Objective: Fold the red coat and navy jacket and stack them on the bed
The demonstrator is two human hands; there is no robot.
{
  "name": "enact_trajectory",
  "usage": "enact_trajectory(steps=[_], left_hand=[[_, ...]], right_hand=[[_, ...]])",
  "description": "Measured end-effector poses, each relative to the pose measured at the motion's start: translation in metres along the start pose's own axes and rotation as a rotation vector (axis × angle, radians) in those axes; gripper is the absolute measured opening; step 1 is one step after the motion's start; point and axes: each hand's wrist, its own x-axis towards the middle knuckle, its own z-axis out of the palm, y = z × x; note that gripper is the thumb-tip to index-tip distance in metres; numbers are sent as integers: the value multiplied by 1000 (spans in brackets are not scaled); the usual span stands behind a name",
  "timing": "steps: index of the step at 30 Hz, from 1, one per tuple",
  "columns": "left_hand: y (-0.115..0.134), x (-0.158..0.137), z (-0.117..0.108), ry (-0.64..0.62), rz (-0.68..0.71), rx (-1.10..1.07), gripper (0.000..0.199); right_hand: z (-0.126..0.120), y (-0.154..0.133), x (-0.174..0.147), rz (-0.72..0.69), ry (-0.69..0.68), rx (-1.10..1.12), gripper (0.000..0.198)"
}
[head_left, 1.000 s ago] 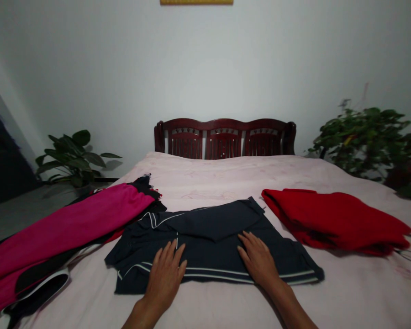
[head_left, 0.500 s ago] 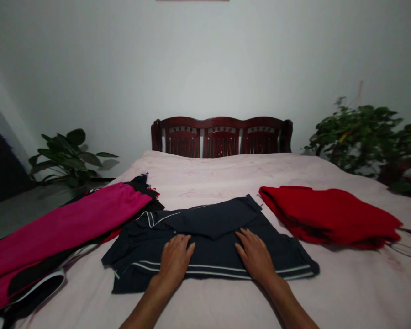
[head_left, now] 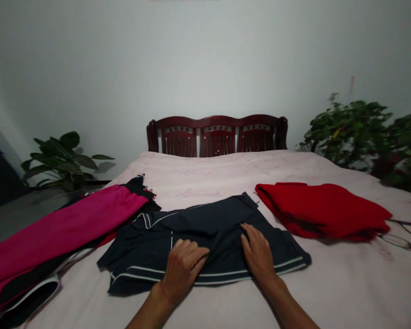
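Observation:
A dark navy garment with white stripes (head_left: 222, 242) lies folded in front of me, its exact kind hard to make out. My left hand (head_left: 185, 265) is on its middle, fingers curled into the cloth and thumb pointing right; the fingertips are partly hidden. Creases run through the fabric between the two hands. Resting on the right half of the garment, my right hand (head_left: 258, 253) has its fingers stretched out flat, with no cloth gathered in it.
On the pale pink bedspread (head_left: 205, 178), a pink and black pile of clothes (head_left: 78, 219) lies left and a folded red garment (head_left: 322, 210) right, with eyeglasses (head_left: 402, 242) beside it. A wooden headboard (head_left: 217, 122) and potted plants (head_left: 60, 157) stand behind.
My left hand has shifted right and its fingers have curled into the cloth, creasing it. The right hand stays flat in about the same place. The view has turned slightly right.

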Motion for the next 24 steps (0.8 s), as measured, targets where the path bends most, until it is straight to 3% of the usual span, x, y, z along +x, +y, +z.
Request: enact_trajectory(steps=[3, 7, 11, 13, 16, 19, 24], left_hand=[[-2, -1, 1, 76, 52, 61, 28], [-23, 11, 16, 49, -188, 156, 24], [-37, 17, 32, -42, -368, 275, 41], [-36, 17, 36, -45, -352, 328, 46], [-29, 16, 38, -56, -191, 340, 49], [-25, 13, 39, -180, -80, 273, 50], [-29, 6, 39, -372, -183, 207, 56]], right_hand=[[0, 1, 0, 21, 59, -24, 47], [3, -1, -1, 49, -23, -172, 46], [2, -10, 0, 62, -195, -322, 47], [0, -14, 2, 57, -250, -351, 48], [-3, -17, 3, 48, -318, -358, 51], [-4, -13, 5, 5, -376, -336, 53], [-11, 9, 11, -29, -398, -384, 56]])
